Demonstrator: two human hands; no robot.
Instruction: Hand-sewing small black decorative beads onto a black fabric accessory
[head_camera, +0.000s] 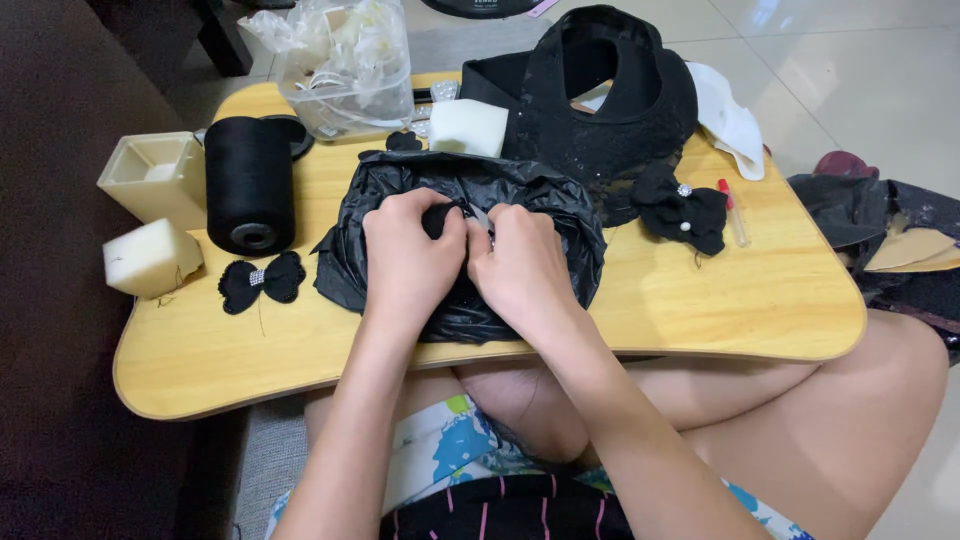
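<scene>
My left hand pinches a small piece of black fabric above an open black plastic bag on a wooden lap table. Close against it, my right hand has its fingers closed on a thin silvery tool, perhaps scissors, whose tip touches the fabric. Both hands rest on the bag's crumpled middle. A black bow with a sparkly centre lies left of the bag. Another black bow with a gem and a pearl lies to the right.
A big spool of black thread, a cream square cup and a foam block stand at the left. At the back are a clear plastic tub, another foam block, a black lace visor and a pen.
</scene>
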